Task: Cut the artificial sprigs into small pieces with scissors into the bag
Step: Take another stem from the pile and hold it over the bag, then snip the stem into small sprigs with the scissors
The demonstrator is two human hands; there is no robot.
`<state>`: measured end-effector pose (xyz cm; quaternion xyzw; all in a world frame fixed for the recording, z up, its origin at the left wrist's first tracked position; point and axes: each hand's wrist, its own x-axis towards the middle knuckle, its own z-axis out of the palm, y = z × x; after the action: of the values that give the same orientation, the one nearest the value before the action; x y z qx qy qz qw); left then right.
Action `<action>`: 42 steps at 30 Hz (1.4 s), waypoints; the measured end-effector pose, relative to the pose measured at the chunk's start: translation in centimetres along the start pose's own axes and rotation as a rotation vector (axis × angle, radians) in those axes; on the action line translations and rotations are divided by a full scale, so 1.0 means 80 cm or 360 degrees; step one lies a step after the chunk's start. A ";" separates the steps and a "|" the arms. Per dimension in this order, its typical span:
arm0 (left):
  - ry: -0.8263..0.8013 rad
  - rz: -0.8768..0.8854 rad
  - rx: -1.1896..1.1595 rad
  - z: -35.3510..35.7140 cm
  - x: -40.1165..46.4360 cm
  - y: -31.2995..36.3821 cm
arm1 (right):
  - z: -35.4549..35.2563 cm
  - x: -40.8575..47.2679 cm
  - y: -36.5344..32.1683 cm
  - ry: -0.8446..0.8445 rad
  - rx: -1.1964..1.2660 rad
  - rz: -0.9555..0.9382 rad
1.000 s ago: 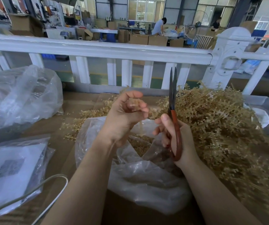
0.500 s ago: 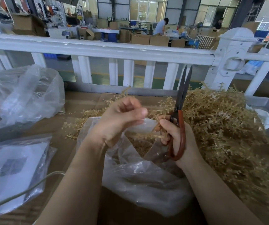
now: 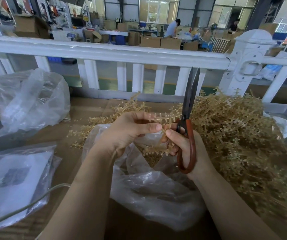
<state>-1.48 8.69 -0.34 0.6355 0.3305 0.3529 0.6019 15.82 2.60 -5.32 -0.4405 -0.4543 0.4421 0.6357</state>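
Two hands work close together over the open mouth of a clear plastic bag [image 3: 149, 193] that lies crumpled on the cardboard-covered desk [image 3: 87, 108]. The left hand [image 3: 127, 134] pinches one tan artificial sprig [image 3: 165, 117] between thumb and fingers, its stem arching rightward to the scissors [image 3: 187, 118]. The right hand [image 3: 182, 144] is curled round the red-brown handle loops, blades pointing up and nearly closed, with the sprig meeting them low, close to the pivot. Whether the stem sits between the blades or only against them I cannot tell. Cut bits already lie inside the bag, beneath the hands.

A large heap of uncut sprigs [image 3: 234, 132] fills the desk to the right, touching the bag's edge, with a few strays to the left of it. Beyond runs a white railing [image 3: 104, 52]; two more plastic bags [image 3: 27, 99] rest on the left.

What worries me is the closeness of the left fingertips to the blades: a snip taken without sliding the stem further out could nick a finger. The sprig also hangs near the bag's far rim, so a cut piece may spring off into the heap instead of dropping in. The limp bag mouth could fold shut too.
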 end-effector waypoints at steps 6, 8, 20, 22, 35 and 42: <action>0.0036 0.0158 -0.0138 0.003 0.001 -0.002 | -0.001 0.001 0.002 -0.0020 0.0056 0.0011; 0.0118 0.0218 -0.0120 0.004 0.001 -0.001 | 0.001 0.001 0.002 -0.0022 0.0100 0.0012; 0.0746 0.1402 0.1364 0.025 0.004 -0.003 | 0.011 -0.004 -0.008 0.0351 0.0136 -0.0166; 0.0830 0.1558 0.1587 0.029 0.005 -0.005 | 0.010 -0.004 -0.009 0.0291 0.0170 -0.0159; 0.0432 0.0985 0.1747 0.021 0.002 -0.006 | 0.011 0.002 -0.009 0.0270 -0.0115 -0.0094; 0.0120 0.0604 0.1313 0.004 -0.005 0.011 | 0.015 0.003 -0.012 0.0238 -0.0306 -0.0003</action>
<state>-1.41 8.11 0.51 0.8583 0.3427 0.3187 0.2108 14.85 2.81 -4.09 -0.5307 -0.4465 0.3617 0.6231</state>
